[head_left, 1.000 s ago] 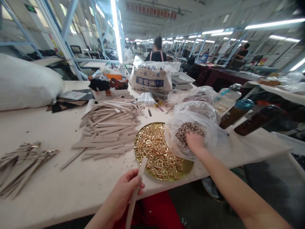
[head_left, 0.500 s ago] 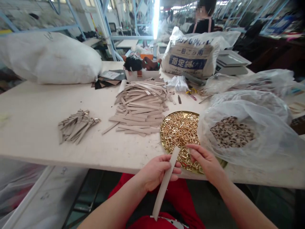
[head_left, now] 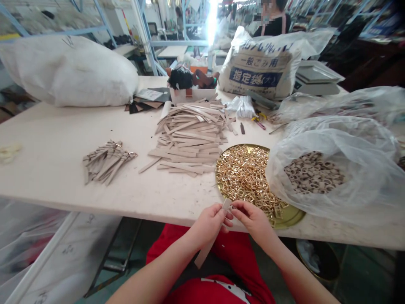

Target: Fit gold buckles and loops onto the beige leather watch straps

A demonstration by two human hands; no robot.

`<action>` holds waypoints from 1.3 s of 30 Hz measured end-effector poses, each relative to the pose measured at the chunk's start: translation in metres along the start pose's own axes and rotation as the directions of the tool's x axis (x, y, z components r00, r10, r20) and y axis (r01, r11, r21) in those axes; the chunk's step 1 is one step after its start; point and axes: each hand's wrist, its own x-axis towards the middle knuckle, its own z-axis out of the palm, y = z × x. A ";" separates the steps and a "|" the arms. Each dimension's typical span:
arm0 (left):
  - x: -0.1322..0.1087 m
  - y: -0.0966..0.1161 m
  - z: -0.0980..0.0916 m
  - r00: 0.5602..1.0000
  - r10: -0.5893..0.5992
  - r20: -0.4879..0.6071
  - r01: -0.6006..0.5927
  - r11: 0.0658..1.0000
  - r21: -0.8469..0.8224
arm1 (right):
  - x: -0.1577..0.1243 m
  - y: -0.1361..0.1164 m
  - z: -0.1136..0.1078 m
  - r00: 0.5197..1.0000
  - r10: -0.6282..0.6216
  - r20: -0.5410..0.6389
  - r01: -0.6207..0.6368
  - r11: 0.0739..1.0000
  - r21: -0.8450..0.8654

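Note:
My left hand [head_left: 212,219] is closed around a beige strap [head_left: 206,252], whose upper end sticks out above the fingers and whose lower part hangs over my lap. My right hand [head_left: 253,217] pinches at the strap's upper end, fingertips closed on something small that I cannot make out. Just beyond both hands lies a round gold tray [head_left: 292,217] heaped with small gold buckles [head_left: 243,171]. To its right, an open clear plastic bag [head_left: 363,177] holds many beige loops [head_left: 313,172].
Loose beige straps [head_left: 190,143] are piled mid-table. Straps with buckles [head_left: 107,162] lie in a smaller heap on the left. Behind stand a big white sack [head_left: 72,74], a printed bag [head_left: 259,69] and a scale [head_left: 318,78]. A person [head_left: 275,21] is in the background.
My right hand has moved left from over the tray to the strap's upper end. The strap and my left hand have shifted slightly left, and the view has shifted a little.

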 end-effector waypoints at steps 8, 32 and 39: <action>-0.003 -0.006 -0.003 0.993 0.121 0.007 -0.109 0.867 0.486 | -0.002 -0.002 0.024 0.979 0.203 0.020 -0.179 0.807 0.563; -0.005 0.002 -0.023 0.995 0.093 -0.017 -0.081 0.927 0.365 | 0.047 0.001 -0.014 0.957 -0.290 0.027 0.162 0.453 -0.877; -0.005 -0.003 -0.019 0.999 0.026 -0.019 -0.019 0.955 0.295 | 0.065 0.000 -0.008 0.945 -0.303 0.124 0.205 0.252 -0.946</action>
